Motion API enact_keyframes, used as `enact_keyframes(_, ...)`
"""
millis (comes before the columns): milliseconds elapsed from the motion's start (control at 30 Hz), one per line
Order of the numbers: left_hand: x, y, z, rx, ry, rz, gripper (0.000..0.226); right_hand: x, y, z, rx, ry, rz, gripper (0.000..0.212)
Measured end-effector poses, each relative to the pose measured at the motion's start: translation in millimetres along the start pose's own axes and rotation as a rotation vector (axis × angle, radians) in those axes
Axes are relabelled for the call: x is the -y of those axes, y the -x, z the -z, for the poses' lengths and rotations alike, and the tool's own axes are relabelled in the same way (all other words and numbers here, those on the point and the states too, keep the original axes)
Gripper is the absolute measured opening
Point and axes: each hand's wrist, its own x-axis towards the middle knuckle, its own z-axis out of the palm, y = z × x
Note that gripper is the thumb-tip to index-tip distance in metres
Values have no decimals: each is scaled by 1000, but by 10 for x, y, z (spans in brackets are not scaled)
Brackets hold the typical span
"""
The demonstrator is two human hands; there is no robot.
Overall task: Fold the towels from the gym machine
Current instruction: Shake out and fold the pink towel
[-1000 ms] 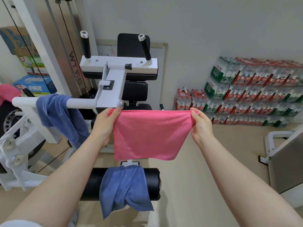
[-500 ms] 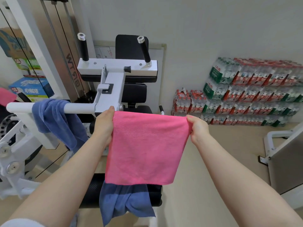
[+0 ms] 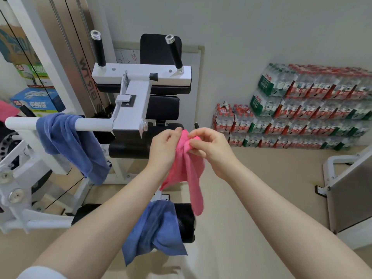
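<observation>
Just right of the gym machine's white crossbar (image 3: 94,124), left hand (image 3: 164,147) and right hand (image 3: 209,147) pinch the pink towel (image 3: 190,172) together at its top, apparently corner to corner; edges should align before creasing.

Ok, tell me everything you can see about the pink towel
The pink towel looks like soft microfibre, plain with no visible pattern. It is gathered at the top, where the left hand and right hand pinch it close together, and it hangs down in loose, uneven folds. It is in the air in front of the gym machine, touching only the hands.
</observation>
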Motion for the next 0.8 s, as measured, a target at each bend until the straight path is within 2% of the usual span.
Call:
enact_keyframes(167, -151, 220, -31, 170, 309, 66, 22, -3, 121, 158, 139, 85, 166, 44)
enact_keyframes(233, -157, 270, -50, 194, 345, 67, 20, -3, 138, 186, 57, 188, 243, 38)
enact_keyframes(300, -167, 304, -80, 200, 331, 76, 18, -29, 122, 202, -88, 415, 358, 21)
enact_keyframes(367, -184, 330, -113, 201, 310, 94, 17, -54, 114, 227, -190, 594, 491, 14)
enact_keyframes(533, -258, 373, -162, 153, 305, 130, 11, -78, 179, 238, -129, 897, 808, 26)
enact_keyframes(667, -290, 464, -161, 221, 296, 122, 25, -51, 231, 168, -121, 871, 745, 26)
enact_keyframes(800, -258, 501, -118, 340, 427, 191, 21, 63, 228, 133, -127, 852, 630, 15)
